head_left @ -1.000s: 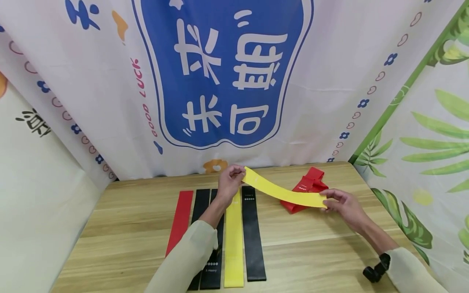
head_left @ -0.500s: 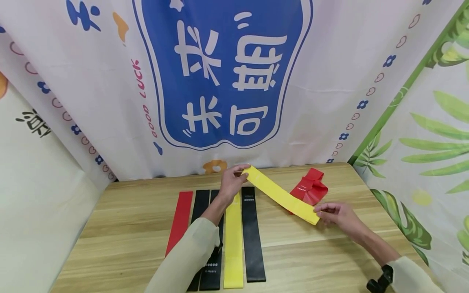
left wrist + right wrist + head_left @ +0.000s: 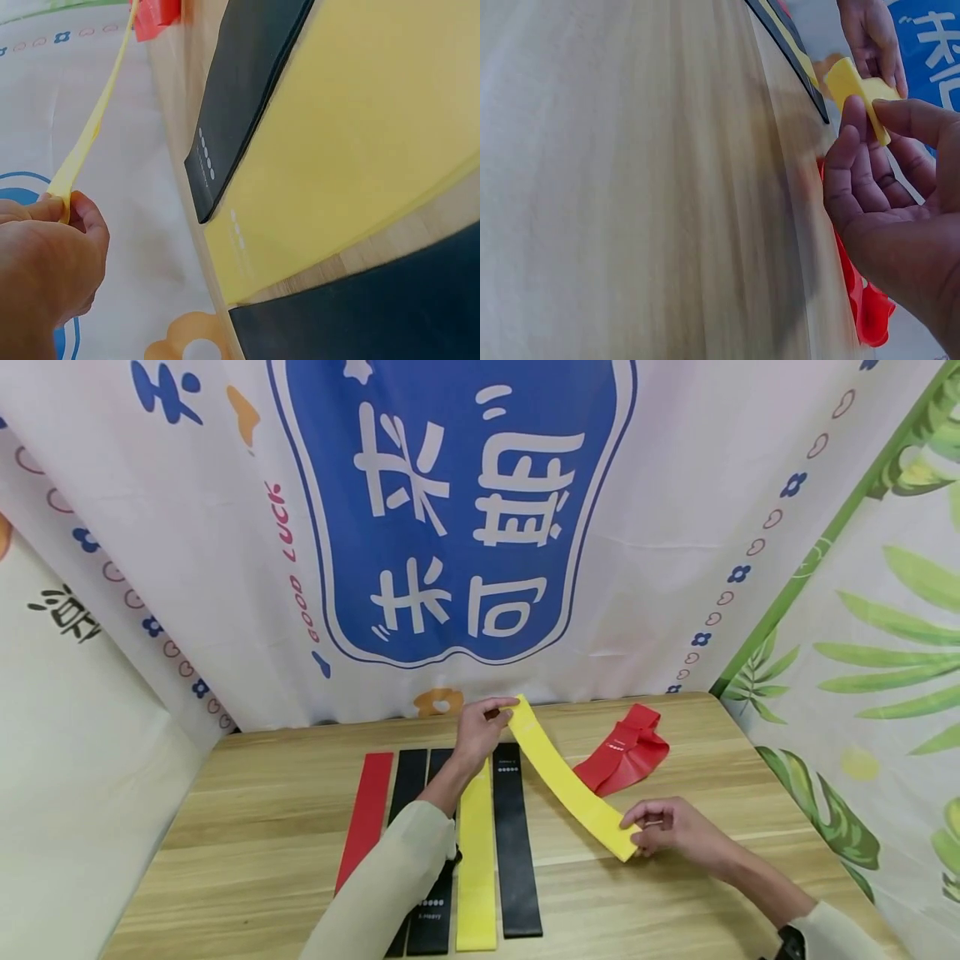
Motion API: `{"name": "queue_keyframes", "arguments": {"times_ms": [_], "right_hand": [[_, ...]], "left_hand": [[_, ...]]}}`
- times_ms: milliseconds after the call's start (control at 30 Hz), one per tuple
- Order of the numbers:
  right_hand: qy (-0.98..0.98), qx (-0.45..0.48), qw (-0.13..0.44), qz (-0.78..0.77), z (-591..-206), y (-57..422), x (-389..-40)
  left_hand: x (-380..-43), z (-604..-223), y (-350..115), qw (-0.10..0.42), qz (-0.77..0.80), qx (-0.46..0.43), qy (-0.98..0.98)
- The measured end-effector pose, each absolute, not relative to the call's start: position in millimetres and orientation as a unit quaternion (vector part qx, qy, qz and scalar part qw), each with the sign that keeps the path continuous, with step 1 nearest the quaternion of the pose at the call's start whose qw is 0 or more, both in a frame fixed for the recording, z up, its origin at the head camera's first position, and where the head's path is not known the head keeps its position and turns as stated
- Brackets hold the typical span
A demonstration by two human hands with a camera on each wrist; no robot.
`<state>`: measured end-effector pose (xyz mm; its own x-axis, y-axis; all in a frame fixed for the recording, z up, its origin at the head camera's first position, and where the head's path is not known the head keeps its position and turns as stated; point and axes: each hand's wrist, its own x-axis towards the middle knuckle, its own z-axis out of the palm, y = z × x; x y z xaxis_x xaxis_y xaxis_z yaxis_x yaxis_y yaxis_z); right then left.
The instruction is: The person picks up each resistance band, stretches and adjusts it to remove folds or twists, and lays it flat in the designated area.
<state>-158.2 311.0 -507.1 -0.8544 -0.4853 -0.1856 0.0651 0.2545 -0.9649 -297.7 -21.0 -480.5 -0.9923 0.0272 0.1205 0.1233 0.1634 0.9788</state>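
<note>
A yellow resistance band hangs in a shallow curve between my two hands, slanting down to the right over the table. My left hand pinches its far end near the table's back edge; the left wrist view shows thumb and fingers closed on it. With thumb and fingertips, my right hand grips the lower end, also seen as a yellow fold in the right wrist view. Just behind the held band lies a crumpled red resistance band. Left of it, a black band lies flat.
Beside the black band lies another yellow band, then more black bands, partly hidden by my left sleeve, and a red band. All rest on the wooden table. A printed curtain hangs behind its back edge.
My right hand has come toward me and slightly left, lowering its end of the yellow band, so the band slants more steeply. My left hand has shifted slightly right.
</note>
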Motion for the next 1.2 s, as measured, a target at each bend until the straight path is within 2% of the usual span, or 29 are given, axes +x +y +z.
{"name": "queue_keyframes", "arguments": {"times_ms": [333,667,967,1200], "right_hand": [[0.710,-0.174,0.294,-0.616,-508.5,295.3,-147.0],[0.696,-0.192,0.314,-0.617,-512.3,277.7,-134.9],[0.702,-0.204,0.321,-0.603,-514.7,261.3,-130.6],[0.701,-0.203,0.324,-0.601,-517.1,251.4,-126.9]], "left_hand": [[-299.0,-485.1,-12.0,0.013,-0.654,-0.058,-0.755],[-300.9,-491.1,-5.7,-0.001,-0.631,-0.075,-0.772],[-299.1,-499.4,-0.6,0.028,-0.568,-0.150,-0.808],[-296.2,-502.5,0.7,0.019,-0.536,-0.165,-0.827]]}}
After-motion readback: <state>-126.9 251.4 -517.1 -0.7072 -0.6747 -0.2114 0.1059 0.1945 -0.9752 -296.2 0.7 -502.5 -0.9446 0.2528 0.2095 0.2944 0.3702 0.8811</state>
